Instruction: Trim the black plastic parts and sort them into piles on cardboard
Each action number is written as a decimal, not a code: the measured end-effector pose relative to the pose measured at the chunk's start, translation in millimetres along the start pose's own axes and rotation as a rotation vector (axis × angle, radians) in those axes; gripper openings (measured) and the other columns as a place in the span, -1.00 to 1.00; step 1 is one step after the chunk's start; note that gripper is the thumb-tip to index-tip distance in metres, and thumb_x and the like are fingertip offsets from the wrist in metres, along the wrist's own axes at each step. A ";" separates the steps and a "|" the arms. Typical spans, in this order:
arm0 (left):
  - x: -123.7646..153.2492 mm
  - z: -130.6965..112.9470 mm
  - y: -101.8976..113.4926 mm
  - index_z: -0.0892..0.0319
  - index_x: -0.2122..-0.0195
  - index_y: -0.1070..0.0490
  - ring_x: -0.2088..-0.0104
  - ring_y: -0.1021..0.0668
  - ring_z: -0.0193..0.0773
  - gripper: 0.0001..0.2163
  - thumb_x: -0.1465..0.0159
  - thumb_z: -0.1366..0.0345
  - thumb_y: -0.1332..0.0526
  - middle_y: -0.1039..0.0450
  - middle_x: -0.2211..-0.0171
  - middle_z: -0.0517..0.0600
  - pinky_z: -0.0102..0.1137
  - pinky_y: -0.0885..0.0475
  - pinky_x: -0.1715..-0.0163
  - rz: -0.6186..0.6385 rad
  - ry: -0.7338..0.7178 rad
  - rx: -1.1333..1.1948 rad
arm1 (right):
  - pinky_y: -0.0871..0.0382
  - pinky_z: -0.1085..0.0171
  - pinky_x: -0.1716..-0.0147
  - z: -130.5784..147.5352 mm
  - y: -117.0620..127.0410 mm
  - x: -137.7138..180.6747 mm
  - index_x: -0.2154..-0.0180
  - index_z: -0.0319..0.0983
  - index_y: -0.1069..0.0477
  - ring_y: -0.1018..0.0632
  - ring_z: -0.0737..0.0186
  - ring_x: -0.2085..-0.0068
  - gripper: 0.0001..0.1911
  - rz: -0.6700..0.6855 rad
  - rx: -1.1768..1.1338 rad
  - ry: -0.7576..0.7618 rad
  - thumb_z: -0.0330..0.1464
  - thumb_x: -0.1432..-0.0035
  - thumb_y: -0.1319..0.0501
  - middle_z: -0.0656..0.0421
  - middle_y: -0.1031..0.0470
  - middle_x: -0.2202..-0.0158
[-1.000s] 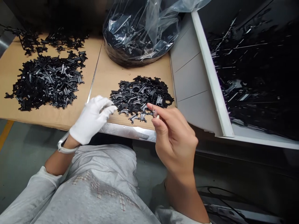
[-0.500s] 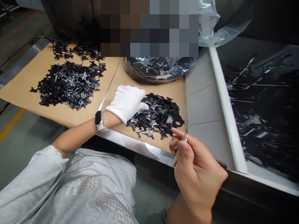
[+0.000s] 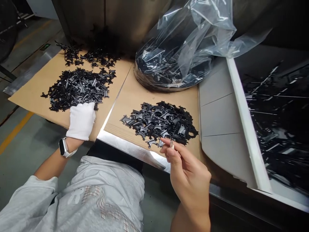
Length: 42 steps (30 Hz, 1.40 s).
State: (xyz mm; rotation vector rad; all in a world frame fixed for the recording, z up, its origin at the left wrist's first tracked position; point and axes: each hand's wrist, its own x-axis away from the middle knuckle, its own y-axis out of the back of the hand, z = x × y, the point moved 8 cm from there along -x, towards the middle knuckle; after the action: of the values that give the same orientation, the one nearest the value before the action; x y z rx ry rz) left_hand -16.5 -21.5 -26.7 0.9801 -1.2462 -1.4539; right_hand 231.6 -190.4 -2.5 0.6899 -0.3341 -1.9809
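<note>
Cardboard [image 3: 127, 96] bears a plastic bag [image 3: 173, 64] beyond black parts [image 3: 161, 119]; right hand [image 3: 189, 174] pinches a small object [image 3: 172, 144], left hand [image 3: 82, 121] hides its grip.

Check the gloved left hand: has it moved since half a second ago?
Yes: the left hand has crossed leftward over the cardboard seam, from the right pile to the near edge of the left pile.

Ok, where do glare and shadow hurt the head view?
Head view: glare streaks the clear plastic bag and whitens the metal table edge; small highlights dot the near left pile; deep shadow swallows the back of the far pile; the right bin is mostly dark inside.
</note>
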 end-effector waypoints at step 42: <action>68.2 -120.7 7.5 0.14 0.51 -0.35 0.56 -0.21 -0.42 -0.65 -0.27 0.06 -0.38 -0.22 0.58 -0.15 -0.48 -0.20 0.54 0.643 0.056 2.130 | -0.52 0.19 0.18 25.1 -39.2 -12.9 -0.36 -0.09 -0.28 -0.53 0.21 0.23 -0.45 0.222 -0.265 0.164 -0.06 -0.51 0.09 0.13 -0.51 0.23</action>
State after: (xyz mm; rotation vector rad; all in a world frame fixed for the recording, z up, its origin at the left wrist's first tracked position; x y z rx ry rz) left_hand 85.3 -115.3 -37.9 1.4368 -2.5528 0.9454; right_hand 193.3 -161.4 2.2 0.6116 -0.0442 -1.7058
